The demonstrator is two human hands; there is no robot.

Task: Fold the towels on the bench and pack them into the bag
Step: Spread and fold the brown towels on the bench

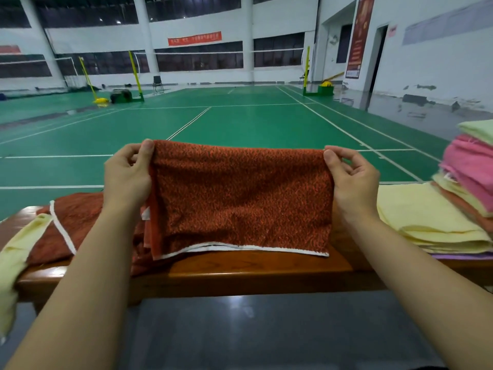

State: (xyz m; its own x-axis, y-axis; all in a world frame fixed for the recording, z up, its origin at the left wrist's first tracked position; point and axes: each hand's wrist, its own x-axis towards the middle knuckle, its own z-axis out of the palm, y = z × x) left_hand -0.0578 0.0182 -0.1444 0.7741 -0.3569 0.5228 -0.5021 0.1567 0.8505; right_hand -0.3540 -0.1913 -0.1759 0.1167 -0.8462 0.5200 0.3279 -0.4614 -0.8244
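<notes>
We're mid-fold on the red towel (240, 196), left hand (128, 174) and right hand (352, 180) each pinching a top corner, hem brushing the bench (253, 271); next we'd guess halve it; no bag in view.

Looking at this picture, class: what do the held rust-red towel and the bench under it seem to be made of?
Rust-red towel: looks like woven terry cloth, nubbly and matt, with a white stitched hem; it hangs limp from both hands. Bench: apparently wood with a glossy varnish; grain shows and the top reflects light.
</notes>
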